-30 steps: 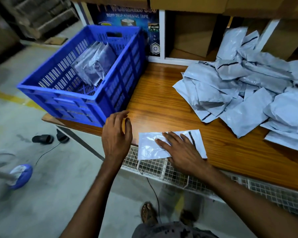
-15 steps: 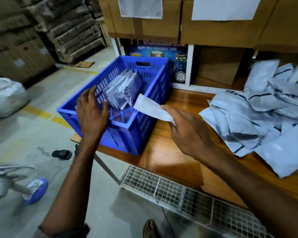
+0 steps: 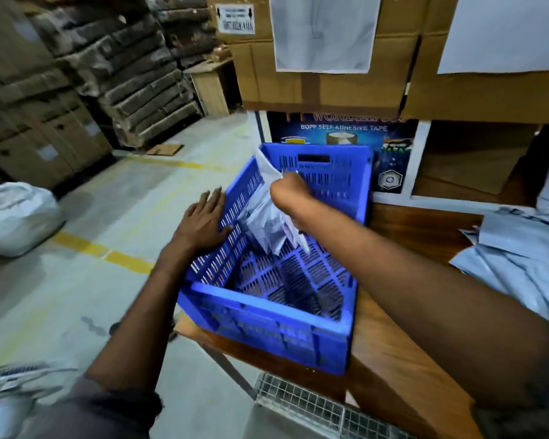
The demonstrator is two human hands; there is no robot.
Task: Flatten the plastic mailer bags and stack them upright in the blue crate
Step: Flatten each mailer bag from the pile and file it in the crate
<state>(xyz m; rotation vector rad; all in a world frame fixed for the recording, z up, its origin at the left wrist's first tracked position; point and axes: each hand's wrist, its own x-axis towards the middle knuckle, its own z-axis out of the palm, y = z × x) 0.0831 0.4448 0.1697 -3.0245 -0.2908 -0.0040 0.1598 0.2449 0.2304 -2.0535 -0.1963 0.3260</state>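
The blue crate [image 3: 268,304] stands at the left end of the wooden table [image 3: 403,369]. Several grey mailer bags [image 3: 262,221] lean upright against its left wall. My right hand [image 3: 287,193] reaches into the crate from above, fingers curled round the white mailer bag [image 3: 267,171], whose top edge sticks up past the left rim. My left hand [image 3: 205,218] lies flat with spread fingers on the outside of the left wall. A heap of loose grey mailer bags [image 3: 520,245] covers the table at the right.
Cardboard boxes [image 3: 324,87] and a tape carton [image 3: 343,131] stand on the shelf behind the crate. A wire basket [image 3: 301,407] hangs under the table's front edge. On the floor to the left are a white sack [image 3: 16,217], a fan [image 3: 19,384] and stacked cartons.
My right hand has lifted the flattened white bag off the table and carried it left into the crate. My left hand has gone from the table edge to the crate's left wall.
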